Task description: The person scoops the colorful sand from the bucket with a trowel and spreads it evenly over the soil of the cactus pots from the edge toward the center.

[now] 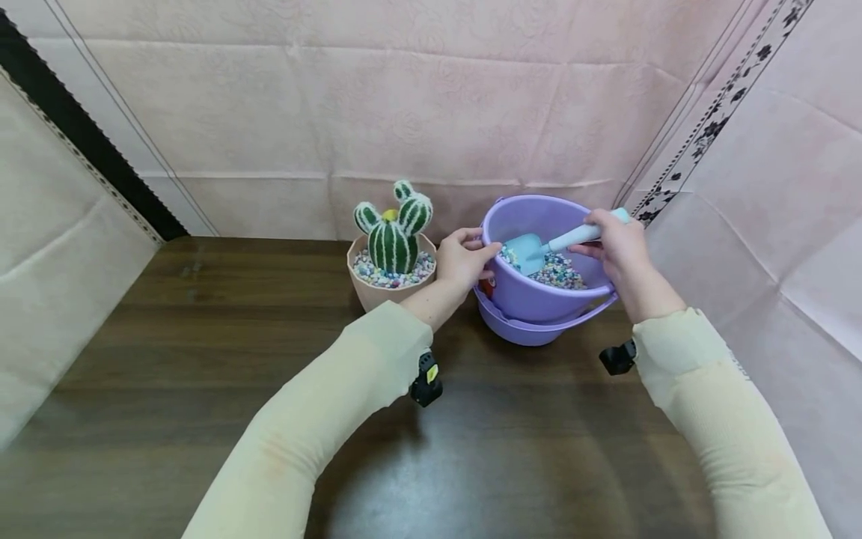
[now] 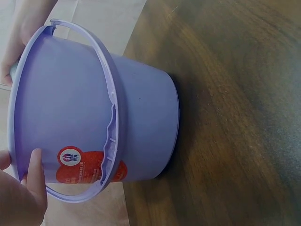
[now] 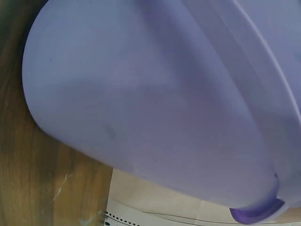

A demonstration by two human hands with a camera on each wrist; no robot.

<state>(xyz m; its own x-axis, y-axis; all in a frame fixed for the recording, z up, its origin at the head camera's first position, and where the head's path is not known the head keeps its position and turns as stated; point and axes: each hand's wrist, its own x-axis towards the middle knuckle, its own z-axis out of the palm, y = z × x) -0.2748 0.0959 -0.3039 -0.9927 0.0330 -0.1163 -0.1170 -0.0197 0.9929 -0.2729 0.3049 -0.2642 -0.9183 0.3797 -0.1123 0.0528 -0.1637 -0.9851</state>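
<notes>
A purple bucket (image 1: 539,299) stands on the wooden table, its handle hanging down the near side. Small multicoloured pebbles (image 1: 560,272) lie inside. My right hand (image 1: 622,251) grips the pale handle of a light-blue scoop (image 1: 528,253), whose blade rests at the pebbles inside the bucket. With thumb and fingers, my left hand (image 1: 465,262) pinches the bucket's left rim. In the left wrist view the left fingers (image 2: 35,176) lie against the bucket wall beside a red label (image 2: 82,165). The right wrist view shows mostly the bucket wall (image 3: 141,103); the right hand is hidden there.
Left of the bucket stands a knitted green cactus (image 1: 392,245) in a pale pot (image 1: 377,296) topped with coloured pebbles. Cloth-covered walls (image 1: 404,112) close off the back and both sides of the table (image 1: 269,329).
</notes>
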